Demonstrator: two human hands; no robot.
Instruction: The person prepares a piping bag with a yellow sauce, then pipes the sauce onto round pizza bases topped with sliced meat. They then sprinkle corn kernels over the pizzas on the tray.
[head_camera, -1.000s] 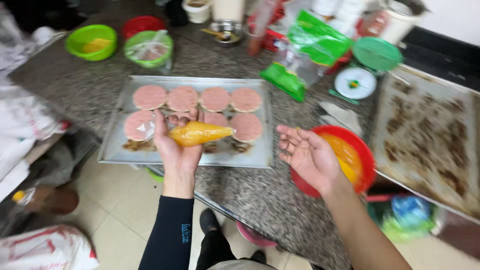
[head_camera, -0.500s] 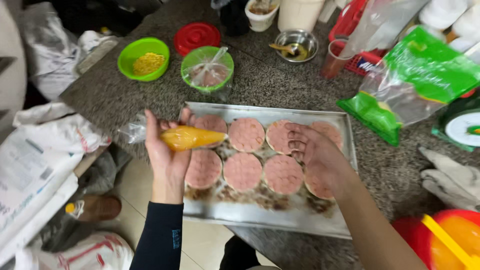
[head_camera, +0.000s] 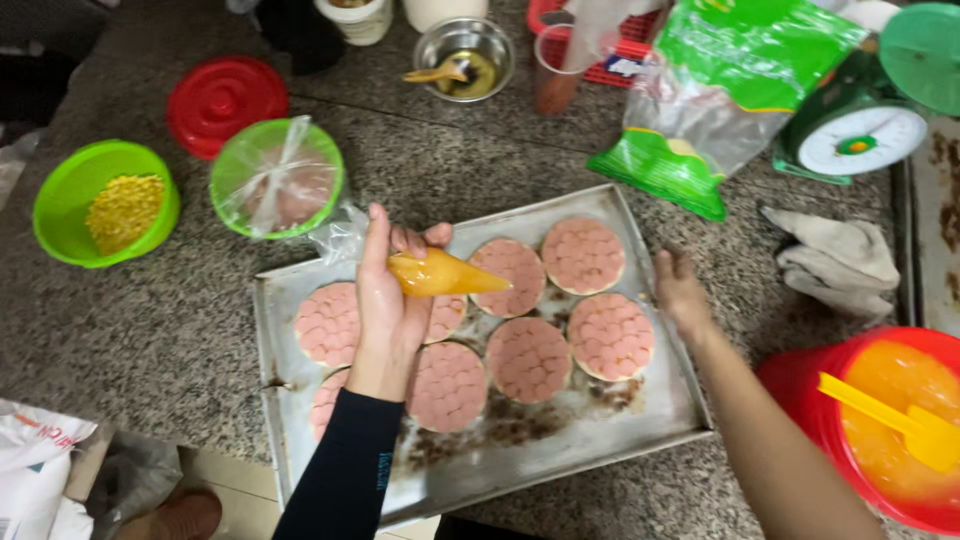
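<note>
My left hand (head_camera: 388, 300) grips a clear piping bag of orange-yellow sauce (head_camera: 446, 273), its tip pointing right over the tray. Under it a worn metal baking tray (head_camera: 500, 455) carries several round bases topped with pink sliced meat (head_camera: 610, 335). My right hand (head_camera: 682, 292) rests on the tray's right rim, fingers together, with nothing visible in it.
On the granite counter: a green bowl of corn (head_camera: 105, 203), a green bowl covered in plastic film (head_camera: 277, 180), a red lid (head_camera: 226, 100), a steel bowl with a spoon (head_camera: 464, 55), a green plastic bag (head_camera: 720, 90), a kitchen scale (head_camera: 862, 135), a cloth (head_camera: 840, 262), a red tub of orange sauce with a yellow spatula (head_camera: 890, 425).
My right hand moved off the pink rounds to the tray's right rim. The tray now lies turned at an angle, and the view has shifted right.
</note>
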